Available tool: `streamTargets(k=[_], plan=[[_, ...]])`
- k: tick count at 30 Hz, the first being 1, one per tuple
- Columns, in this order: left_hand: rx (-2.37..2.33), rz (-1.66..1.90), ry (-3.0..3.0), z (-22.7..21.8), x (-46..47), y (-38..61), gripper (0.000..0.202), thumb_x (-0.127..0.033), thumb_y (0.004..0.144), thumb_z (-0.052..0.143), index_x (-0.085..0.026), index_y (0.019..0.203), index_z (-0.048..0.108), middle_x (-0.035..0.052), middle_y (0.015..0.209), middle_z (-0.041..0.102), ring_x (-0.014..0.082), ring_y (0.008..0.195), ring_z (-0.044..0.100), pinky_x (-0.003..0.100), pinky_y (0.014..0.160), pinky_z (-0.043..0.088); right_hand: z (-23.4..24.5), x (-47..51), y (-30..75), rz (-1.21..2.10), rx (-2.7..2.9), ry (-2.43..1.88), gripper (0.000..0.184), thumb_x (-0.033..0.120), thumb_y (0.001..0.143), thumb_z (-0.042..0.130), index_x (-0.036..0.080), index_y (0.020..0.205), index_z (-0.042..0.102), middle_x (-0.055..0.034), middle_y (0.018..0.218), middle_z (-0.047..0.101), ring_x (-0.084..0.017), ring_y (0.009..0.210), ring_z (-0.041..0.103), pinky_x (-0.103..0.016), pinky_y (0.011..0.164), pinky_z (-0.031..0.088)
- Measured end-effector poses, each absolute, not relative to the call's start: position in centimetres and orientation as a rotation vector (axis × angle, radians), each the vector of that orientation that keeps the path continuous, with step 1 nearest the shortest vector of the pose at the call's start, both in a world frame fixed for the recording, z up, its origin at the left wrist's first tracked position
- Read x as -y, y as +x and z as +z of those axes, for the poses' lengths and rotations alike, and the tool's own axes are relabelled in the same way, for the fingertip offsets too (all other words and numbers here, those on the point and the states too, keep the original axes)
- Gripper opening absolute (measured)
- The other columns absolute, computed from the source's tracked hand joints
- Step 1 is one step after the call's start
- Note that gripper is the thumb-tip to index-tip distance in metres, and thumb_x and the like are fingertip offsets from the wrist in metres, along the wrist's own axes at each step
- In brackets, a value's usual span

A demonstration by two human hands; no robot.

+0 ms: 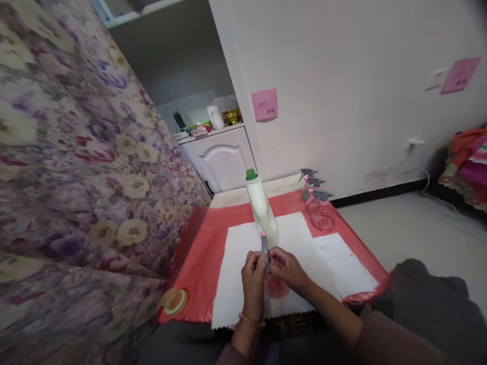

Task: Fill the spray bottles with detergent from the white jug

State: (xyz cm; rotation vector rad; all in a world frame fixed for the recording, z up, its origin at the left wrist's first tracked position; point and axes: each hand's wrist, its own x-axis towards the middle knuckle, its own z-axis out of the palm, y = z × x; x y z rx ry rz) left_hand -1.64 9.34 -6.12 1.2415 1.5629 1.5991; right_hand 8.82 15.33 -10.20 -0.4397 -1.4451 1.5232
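Both my hands meet over a small pink spray bottle (276, 286) standing on a white cloth (236, 274). My left hand (254, 281) is closed around the bottle's grey and pink spray head (265, 247). My right hand (288, 271) is wrapped round the bottle's top from the right. Just behind them stands a tall white bottle (262, 210) with a green cap, leaning a little.
The low table has a red cover (201, 248). Pink spray bottles (319, 208) with grey triggers stand at its far right corner. A round green lid (175, 300) lies at the near left edge. A floral fabric surface (76, 167) rises at left; a white cabinet (222, 159) stands behind.
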Motion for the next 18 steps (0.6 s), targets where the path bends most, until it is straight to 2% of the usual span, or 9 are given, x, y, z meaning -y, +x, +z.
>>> streamTargets(k=[4, 9, 15, 18], plan=[[-1.569, 1.594, 1.251, -6.1, -9.28, -1.55, 0.029, -0.045, 0.086, 0.06, -0.018, 0.078, 0.065, -0.0011, 0.076, 0.055, 0.0158, 0.074, 0.052, 0.025, 0.067, 0.043, -10.33, -14.79, 8.22, 1.484, 1.372, -0.492, 0.027, 0.036, 0.071, 0.077, 0.021, 0.086, 0.06, -0.0001, 0.083, 0.062, -0.021, 0.084, 0.06, -0.033, 0.08, 0.049], [-1.543, 1.601, 1.254, -6.37, -9.4, -1.69, 0.028, -0.044, 0.087, 0.059, -0.017, 0.078, 0.064, -0.0004, 0.077, 0.057, 0.0158, 0.075, 0.053, 0.026, 0.07, 0.044, -10.52, -14.92, 8.29, 1.52, 1.386, -0.461, 0.03, 0.035, 0.072, 0.076, 0.02, 0.092, 0.061, -0.0016, 0.089, 0.064, -0.021, 0.09, 0.061, -0.033, 0.084, 0.049], [-1.546, 1.607, 1.237, -6.87, -9.63, -1.82, 0.029, -0.045, 0.086, 0.059, -0.018, 0.078, 0.062, -0.0014, 0.075, 0.055, 0.0147, 0.072, 0.051, 0.024, 0.067, 0.043, -10.92, -14.97, 8.25, 1.462, 1.383, -0.479, 0.022, 0.034, 0.074, 0.073, 0.02, 0.087, 0.061, -0.0006, 0.085, 0.062, -0.02, 0.085, 0.06, -0.032, 0.081, 0.049], [-1.56, 1.594, 1.246, -6.88, -9.6, -1.87, 0.03, -0.047, 0.086, 0.059, -0.018, 0.078, 0.062, -0.0015, 0.075, 0.055, 0.0152, 0.073, 0.052, 0.024, 0.067, 0.043, -10.73, -14.6, 8.16, 1.404, 1.402, -0.535, 0.019, 0.033, 0.077, 0.07, 0.021, 0.088, 0.061, -0.0013, 0.086, 0.062, -0.021, 0.088, 0.061, -0.034, 0.084, 0.05]])
